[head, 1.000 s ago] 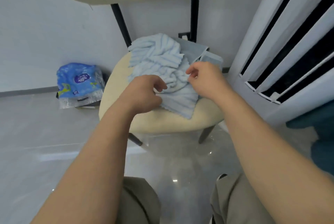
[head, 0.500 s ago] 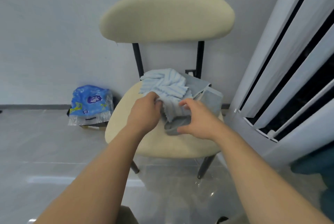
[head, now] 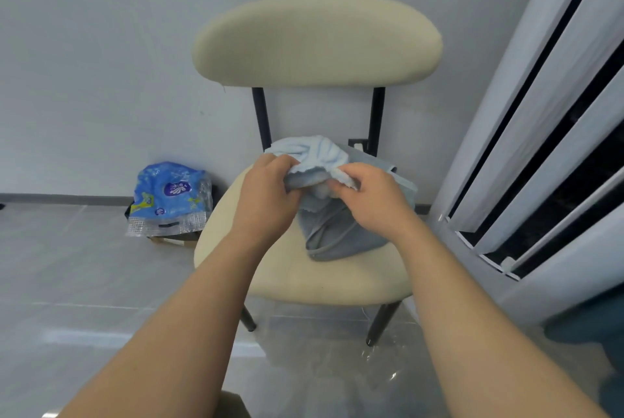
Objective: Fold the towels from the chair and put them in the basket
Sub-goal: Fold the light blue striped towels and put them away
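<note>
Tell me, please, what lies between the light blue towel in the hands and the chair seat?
A grey towel lies there, crumpled on the seat under the light blue towel, as the head view shows.

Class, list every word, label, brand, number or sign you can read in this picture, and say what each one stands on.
No text here can be read.
On the blue plastic pack on the floor: a purple oval logo with white marks, and small print lower down, all too blurred to read.
The light blue towel, the grey towel and the chair show no print.
</note>
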Tool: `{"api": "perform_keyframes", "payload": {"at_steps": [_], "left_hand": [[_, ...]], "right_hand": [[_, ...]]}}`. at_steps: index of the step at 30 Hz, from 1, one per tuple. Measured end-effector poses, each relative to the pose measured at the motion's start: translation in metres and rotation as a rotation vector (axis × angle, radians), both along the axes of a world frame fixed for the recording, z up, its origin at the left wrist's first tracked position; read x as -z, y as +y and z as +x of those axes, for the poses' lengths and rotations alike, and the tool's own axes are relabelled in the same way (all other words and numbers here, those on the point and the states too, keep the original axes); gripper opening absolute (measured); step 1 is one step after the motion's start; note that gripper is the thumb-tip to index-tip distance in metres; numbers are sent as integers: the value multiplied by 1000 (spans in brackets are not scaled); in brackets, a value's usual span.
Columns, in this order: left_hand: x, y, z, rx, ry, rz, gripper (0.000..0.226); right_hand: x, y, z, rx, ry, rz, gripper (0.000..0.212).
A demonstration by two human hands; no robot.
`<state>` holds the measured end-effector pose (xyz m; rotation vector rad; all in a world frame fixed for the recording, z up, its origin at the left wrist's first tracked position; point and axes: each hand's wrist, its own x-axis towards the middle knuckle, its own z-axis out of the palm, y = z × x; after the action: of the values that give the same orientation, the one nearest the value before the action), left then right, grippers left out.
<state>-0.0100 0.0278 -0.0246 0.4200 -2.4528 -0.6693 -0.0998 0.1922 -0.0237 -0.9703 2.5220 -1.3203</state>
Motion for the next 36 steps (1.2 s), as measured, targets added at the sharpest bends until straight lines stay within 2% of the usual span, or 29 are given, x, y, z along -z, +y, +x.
{"api": "perform_keyframes", "payload": {"at_steps": [2,4,8,10,13,14,16,19,20,21,22,23,24,26,29,31,33,36], "left_hand": [[-1,-1,0,-81,24,21,24],[-3,-1,1,-154,41,50,31],[-8,3,-2,-227,99,124,18],[-12,7,-5,-254,131,317,9],[-23,15,-7,-199,279,732,13],[-26,16,-7,-186,324,760,13],[-32,20,-7,-195,371,571,9],[-36,26,-7,-73,456,190,4],[-36,29,-7,-15,468,79,5],[-34,31,-8,30,464,-7,6],[-32,33,-8,61,452,-53,7],[-30,33,-7,83,434,-70,9],[-28,32,-6,99,411,-76,12],[-21,26,-3,113,335,-88,22],[-9,17,-3,79,166,-191,40],[-1,14,-7,6,95,-268,35],[4,9,-9,-116,42,-152,31],[3,0,-10,-295,24,184,33]], "right_hand": [[-8,7,-5,28,-50,-79,17],[-15,14,-9,91,-166,-254,16],[-29,22,-13,201,-211,-518,26],[-34,25,-11,275,-143,-513,27],[-33,29,-8,299,-89,-372,21],[-32,30,-6,277,-100,-326,21],[-28,32,-5,176,-117,-247,34],[-27,28,1,-51,-123,-136,71],[-24,25,1,-108,-133,-121,71],[-20,22,3,-145,-143,-113,59],[-16,19,3,-144,-142,-77,37],[-16,17,4,-105,-135,-46,18],[-16,16,2,-34,-117,-32,14],[-19,17,-3,130,-136,-136,16],[-30,25,-9,256,-269,-486,22],[-34,27,-7,270,-320,-521,22],[-32,27,-5,332,-365,-568,17],[-34,29,-9,446,-352,-677,16]]}}
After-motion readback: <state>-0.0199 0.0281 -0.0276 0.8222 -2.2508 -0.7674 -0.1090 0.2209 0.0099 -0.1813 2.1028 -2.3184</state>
